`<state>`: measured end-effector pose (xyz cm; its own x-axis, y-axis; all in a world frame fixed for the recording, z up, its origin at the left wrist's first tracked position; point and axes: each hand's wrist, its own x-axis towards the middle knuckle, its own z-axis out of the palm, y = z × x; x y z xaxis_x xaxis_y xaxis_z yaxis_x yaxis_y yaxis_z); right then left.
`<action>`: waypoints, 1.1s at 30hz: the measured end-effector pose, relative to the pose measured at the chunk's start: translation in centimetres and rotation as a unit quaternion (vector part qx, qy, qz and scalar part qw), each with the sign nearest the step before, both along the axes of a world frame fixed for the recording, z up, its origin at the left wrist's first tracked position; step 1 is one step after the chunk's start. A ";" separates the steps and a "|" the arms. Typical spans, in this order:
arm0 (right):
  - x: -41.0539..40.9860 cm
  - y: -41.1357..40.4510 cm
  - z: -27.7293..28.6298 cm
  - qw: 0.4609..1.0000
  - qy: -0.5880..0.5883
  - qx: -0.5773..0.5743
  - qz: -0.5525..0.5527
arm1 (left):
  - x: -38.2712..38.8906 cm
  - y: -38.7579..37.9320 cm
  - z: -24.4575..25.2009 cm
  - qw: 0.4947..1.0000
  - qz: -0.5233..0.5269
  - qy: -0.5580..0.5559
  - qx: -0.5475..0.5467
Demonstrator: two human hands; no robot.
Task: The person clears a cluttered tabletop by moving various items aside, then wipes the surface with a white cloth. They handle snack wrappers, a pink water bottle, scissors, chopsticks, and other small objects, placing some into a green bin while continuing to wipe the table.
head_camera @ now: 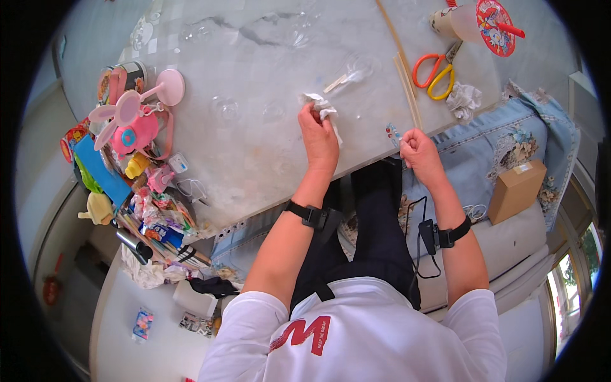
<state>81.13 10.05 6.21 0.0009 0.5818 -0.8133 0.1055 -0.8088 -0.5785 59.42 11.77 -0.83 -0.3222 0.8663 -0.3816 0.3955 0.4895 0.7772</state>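
Note:
My left hand (319, 136) holds a crumpled white tissue (328, 111) against the grey marbled tabletop (258, 167). At the table's near edge, my right hand (420, 153) has its fingers curled together, with the tips beside a small string of blue and red beads (392, 132); whether it grips the beads I cannot tell. Beyond my left hand lie a short pale wooden piece (335, 84) and some clear plastic (357, 71). Long thin wooden strips (406, 90) lie beyond my right hand. Scissors (441, 71) with one orange and one yellow handle rest to their right.
A drink cup with a red lid (496, 28) is at the far right, and another crumpled tissue (463, 101) lies by the scissors. Toys, including a pink bunny-eared item (133, 131), crowd the left side. A cardboard box (518, 191) stands on the seat at right.

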 end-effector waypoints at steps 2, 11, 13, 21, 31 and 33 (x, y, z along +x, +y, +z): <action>0.3 0.5 0.8 1.000 -0.001 -0.005 0.007 | -0.2 0.0 1.0 0.998 0.041 -0.033 -0.035; 1.6 3.1 3.3 0.998 0.053 -0.006 -0.040 | -5.3 -6.0 1.1 0.993 0.016 0.050 -0.106; 1.1 4.1 4.0 0.997 0.069 -0.001 -0.044 | -2.7 -5.0 0.2 0.991 -0.029 0.059 -0.113; -3.2 14.0 3.5 0.981 0.144 0.126 0.013 | 0.4 -2.3 2.6 0.991 0.033 -0.057 -0.121; -13.6 24.1 -2.0 0.974 0.173 0.138 0.049 | -2.3 -2.3 4.7 0.989 0.049 0.026 -0.139; -13.2 24.6 -2.6 0.975 0.172 0.131 0.051 | -2.1 -1.4 4.7 0.993 0.024 0.058 -0.102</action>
